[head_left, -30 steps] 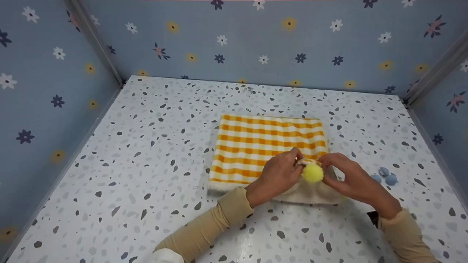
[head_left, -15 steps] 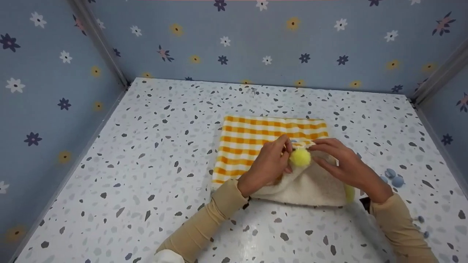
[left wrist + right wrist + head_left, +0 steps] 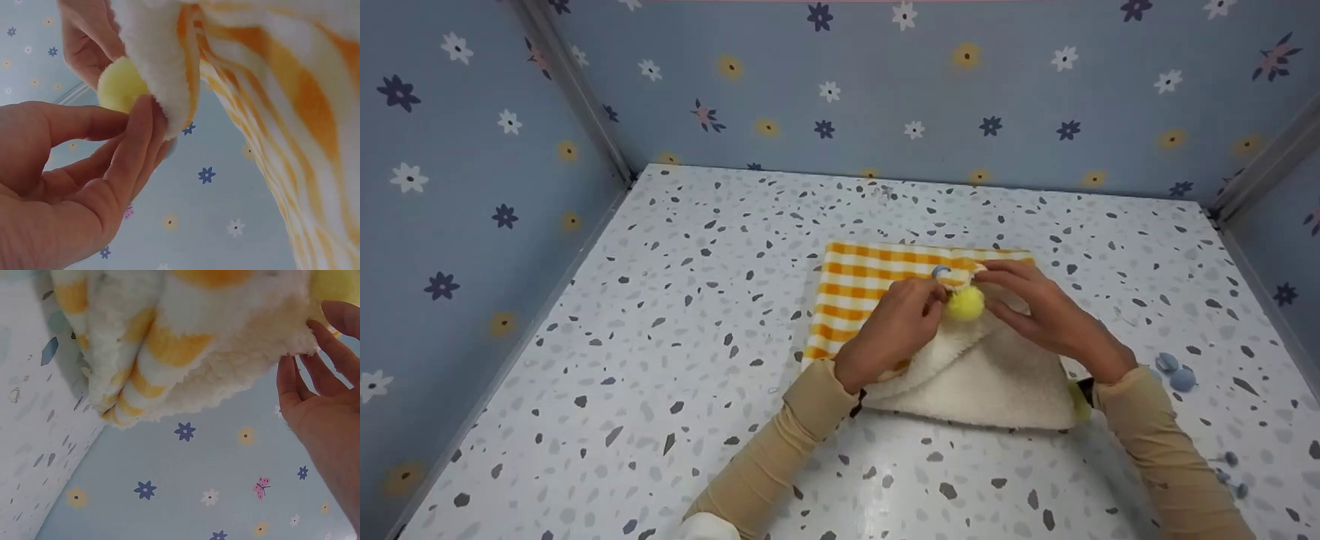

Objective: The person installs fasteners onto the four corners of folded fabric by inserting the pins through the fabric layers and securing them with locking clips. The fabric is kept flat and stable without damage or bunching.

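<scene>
A yellow-and-white checked blanket [image 3: 859,281] with cream fleece on its underside lies on the table, its near right part lifted and turned back. A fluffy yellow pompom [image 3: 964,304] hangs at the raised corner, between both hands. My left hand [image 3: 894,324] pinches the blanket's edge beside the pompom. At its fingertips a small blue round-headed piece [image 3: 941,272] shows against the cloth; its lower part is hidden. The right hand [image 3: 1046,309] holds the same edge on the other side, thumb below and fingers above. Fleece hangs down past these fingers [image 3: 287,377].
Blue round-headed pins [image 3: 1183,379] lie in a group on the speckled table [image 3: 675,315], right of the blanket. More blue pins [image 3: 1230,459] lie nearer, by the right sleeve. Another yellow pompom [image 3: 1080,401] shows at the near right corner. Flowered panels [image 3: 885,97] enclose the back and sides.
Both hands have carried the pompom corner up and leftward, toward the far side. More of the fleece underside shows, and the blue piece at the left fingertips has come into view.
</scene>
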Motion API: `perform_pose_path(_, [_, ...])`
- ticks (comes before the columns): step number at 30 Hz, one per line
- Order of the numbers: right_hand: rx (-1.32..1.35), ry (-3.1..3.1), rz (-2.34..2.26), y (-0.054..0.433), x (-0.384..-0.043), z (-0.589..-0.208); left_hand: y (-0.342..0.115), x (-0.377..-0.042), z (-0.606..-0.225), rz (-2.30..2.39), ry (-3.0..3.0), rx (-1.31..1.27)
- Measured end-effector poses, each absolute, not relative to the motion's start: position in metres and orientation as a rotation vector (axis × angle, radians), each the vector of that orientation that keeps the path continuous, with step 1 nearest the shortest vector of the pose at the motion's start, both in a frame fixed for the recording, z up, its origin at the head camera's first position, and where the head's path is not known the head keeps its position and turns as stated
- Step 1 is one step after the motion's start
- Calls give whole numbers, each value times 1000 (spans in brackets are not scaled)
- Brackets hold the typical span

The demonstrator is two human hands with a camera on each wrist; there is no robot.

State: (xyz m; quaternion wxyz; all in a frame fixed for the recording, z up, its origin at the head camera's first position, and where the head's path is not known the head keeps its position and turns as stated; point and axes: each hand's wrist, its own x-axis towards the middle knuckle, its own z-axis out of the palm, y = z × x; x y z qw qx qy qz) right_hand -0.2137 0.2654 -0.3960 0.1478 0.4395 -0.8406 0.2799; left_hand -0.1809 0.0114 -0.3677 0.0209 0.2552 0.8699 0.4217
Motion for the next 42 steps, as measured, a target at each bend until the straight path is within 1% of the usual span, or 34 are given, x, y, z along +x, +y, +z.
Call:
perform_pose_path(8, [1292, -2476, 769, 250, -232, -391, 4, -186, -365, 1049, 2801, 786])
perform_pose_path(14, [1300, -2587, 756, 236, -245, -388, 0, -190, -367, 894, 2791, 701])
perform_pose_path(21, [1246, -2768, 748, 222, -258, -387, -3, -195, -369, 936, 2770, 589])
perform_pose_path(32, [1282, -2866, 721, 200, -279, -400, -5, -195, -372, 926, 2791, 478])
perform_pose_path(42, [1126, -3057, 685, 195, -286, -408, 0, -184, -373, 797, 2839, 536])
